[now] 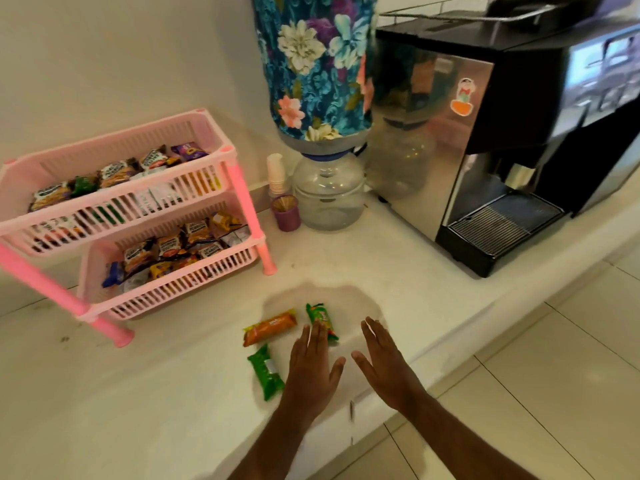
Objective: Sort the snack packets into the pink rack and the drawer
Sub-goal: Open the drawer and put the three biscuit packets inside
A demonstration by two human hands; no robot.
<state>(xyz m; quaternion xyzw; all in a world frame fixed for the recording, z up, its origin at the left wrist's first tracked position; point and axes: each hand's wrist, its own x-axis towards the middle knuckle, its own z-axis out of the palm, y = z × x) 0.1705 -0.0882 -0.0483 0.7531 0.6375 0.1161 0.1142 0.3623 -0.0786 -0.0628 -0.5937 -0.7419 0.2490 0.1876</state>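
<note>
Both hands flat, fingers straight, grasping nothing: left hand [311, 368] overlaps a green foil packet [322, 322] (contact unclear); right hand [384, 365] hovers beside it.

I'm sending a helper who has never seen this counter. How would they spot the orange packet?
Start at the pink plastic two-tier rack on the white counter. In front of it, near the counter's edge, three loose snack packets lie by the open left hand. The long orange packet lies nearest the rack; both neighbours, the green packet and the green-and-orange packet, are mainly green.
</note>
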